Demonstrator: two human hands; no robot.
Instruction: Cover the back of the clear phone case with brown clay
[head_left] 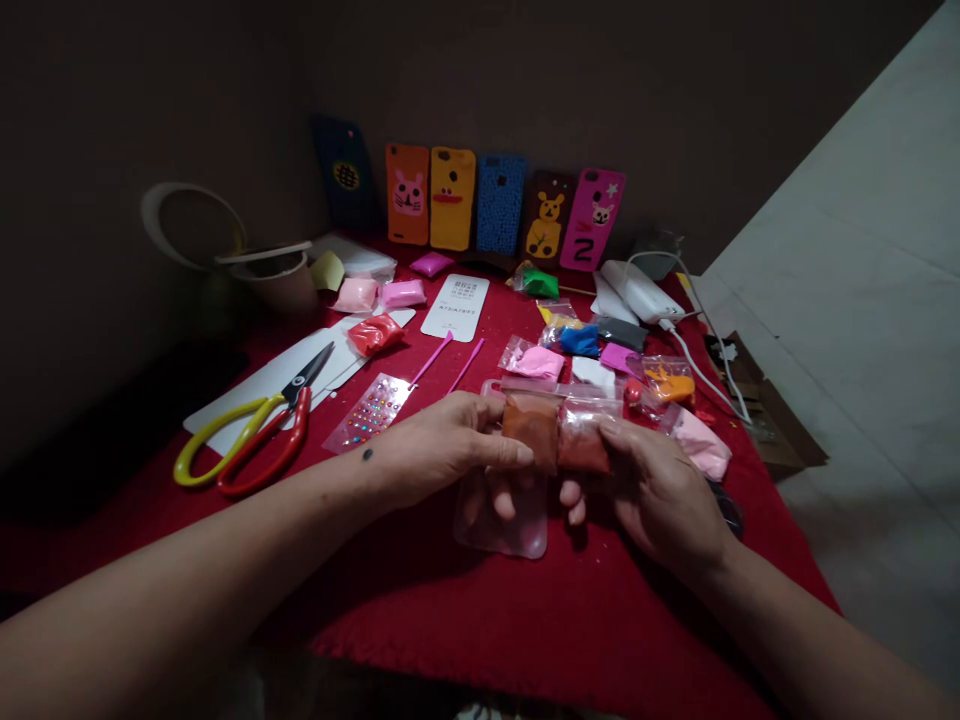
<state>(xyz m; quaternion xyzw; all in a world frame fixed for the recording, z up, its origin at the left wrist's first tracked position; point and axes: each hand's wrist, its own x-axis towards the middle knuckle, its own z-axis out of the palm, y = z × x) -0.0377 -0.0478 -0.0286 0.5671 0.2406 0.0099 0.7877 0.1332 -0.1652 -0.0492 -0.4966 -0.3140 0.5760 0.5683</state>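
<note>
My left hand (457, 440) pinches a small clear bag of brown clay (536, 415) between thumb and fingers. Beside it, my right hand (660, 480) grips a second clear bag, of reddish-brown clay (585, 448). The two bags are held side by side above the red cloth. Under them lies a clear phone case (517, 530), partly covered by my hands. Close by are bags of pink clay (536, 362), white clay (594, 373) and orange clay (670, 384). A pale pink bag (697, 443) rests past my right hand.
Red-and-yellow-handled scissors (292, 410) lie at left near a sheet of gems (371, 410) and pink sticks (465, 366). Decorated phone cases (454, 205) lean against the back wall. A white power bank (641, 292) with a cable sits at right, by the table edge.
</note>
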